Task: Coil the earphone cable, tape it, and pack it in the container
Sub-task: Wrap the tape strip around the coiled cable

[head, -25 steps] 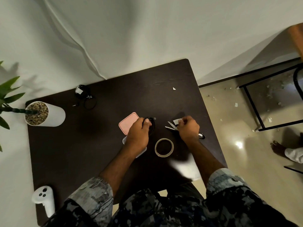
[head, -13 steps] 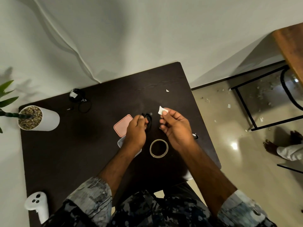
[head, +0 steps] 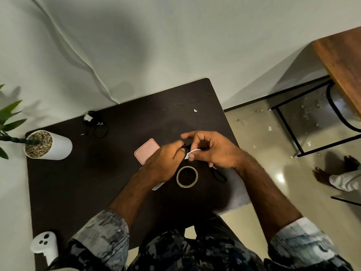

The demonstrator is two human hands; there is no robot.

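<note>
The left hand (head: 166, 161) grips the coiled cable (head: 185, 148) so it stays bundled while the right hand (head: 214, 149) pinches the tape piece (head: 192, 152) against it; the tape roll (head: 187, 176) lies just below both.

— How's our light?
— Dim. We get glare on the floor (head: 280, 178) right of the right hand (head: 216, 151), soft shadows left of it.
— Sharpness?
— Edges bend; our sleeves blur.

The tape roll (head: 187, 176) lies on the table (head: 78, 182) (right of the container lid (head: 146, 150)).
</note>
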